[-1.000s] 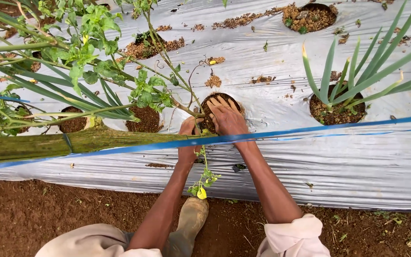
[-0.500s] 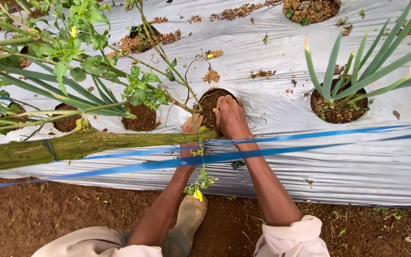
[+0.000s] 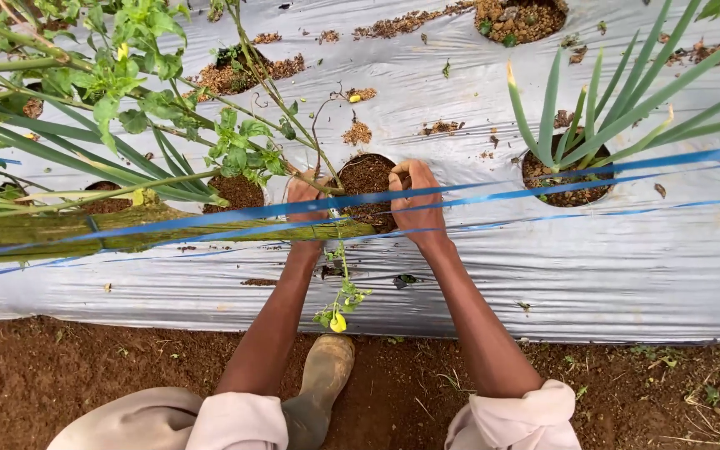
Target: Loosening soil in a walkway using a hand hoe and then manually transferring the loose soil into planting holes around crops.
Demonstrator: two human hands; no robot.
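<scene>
A round planting hole [image 3: 368, 179] of dark soil, cut into silver plastic mulch [image 3: 593, 267] over a raised bed, sat between both hands. The left hand [image 3: 306, 198] rested flat at the hole's left rim, empty; the right hand [image 3: 417, 200] curled over its right rim, fingers pressing soil, apparently firming it. Blue strings [image 3: 543, 179] and a green stake [image 3: 127, 229] crossed just above the wrists, cramping movement. A leafy plant [image 3: 139, 83] crowded the left; a spiky plant [image 3: 581, 125] stood well apart, right.
</scene>
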